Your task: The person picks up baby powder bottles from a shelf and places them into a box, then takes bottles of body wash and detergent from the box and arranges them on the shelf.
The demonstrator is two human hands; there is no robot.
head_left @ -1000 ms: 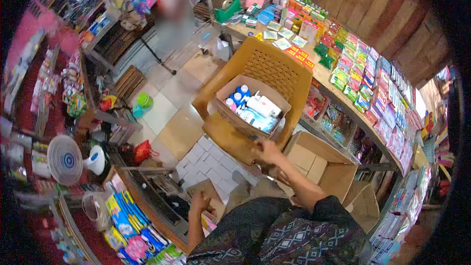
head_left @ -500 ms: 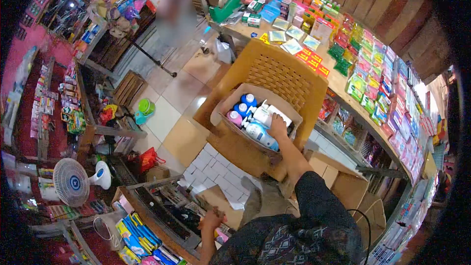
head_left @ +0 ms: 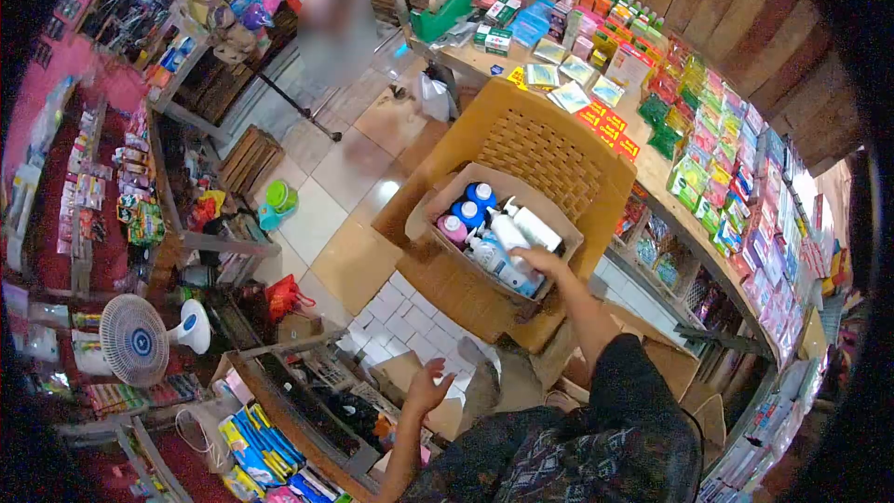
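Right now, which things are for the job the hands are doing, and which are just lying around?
Seem part of the job:
- white bottle, with the right hand on it
- two blue bottles and a pink one
- cardboard box around them
- chair under the box

Seem just lying about:
- fan
- green tape dispenser
- red bag

Bottles (head_left: pixel 506 232) in a carton (head_left: pixel 425 225) on the chair (head_left: pixel 438 281); desk (head_left: pixel 657 173) behind and right, tape dispenser (head_left: pixel 444 15) at its left corner, sachets (head_left: pixel 715 168) toward its right end.
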